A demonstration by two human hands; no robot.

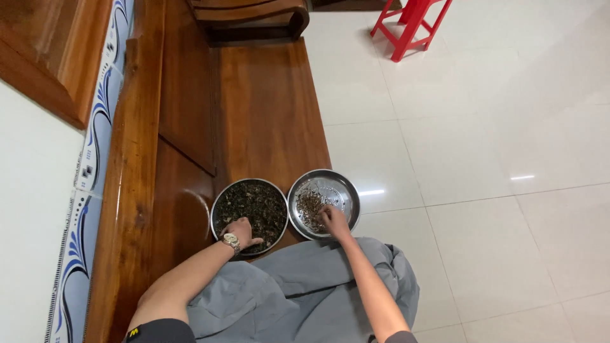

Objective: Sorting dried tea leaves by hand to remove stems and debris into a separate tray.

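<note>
Two round metal trays sit side by side on a wooden bench [267,108]. The left tray [218,203] is full of dark dried leaves. The right tray [348,190] holds a small pile of brownish bits on its left half. My left hand [241,230], with a wristwatch, rests in the near part of the left tray, fingers curled in the leaves. My right hand [333,220] touches the near edge of the pile in the right tray, fingertips pinched together. Whether either hand holds pieces is too small to tell.
A grey garment [298,286] covers my lap below the trays. The bench's wooden backrest [136,159] runs along a tiled wall at left. A red plastic stool [410,25] stands on the white tiled floor [495,159] at the far right.
</note>
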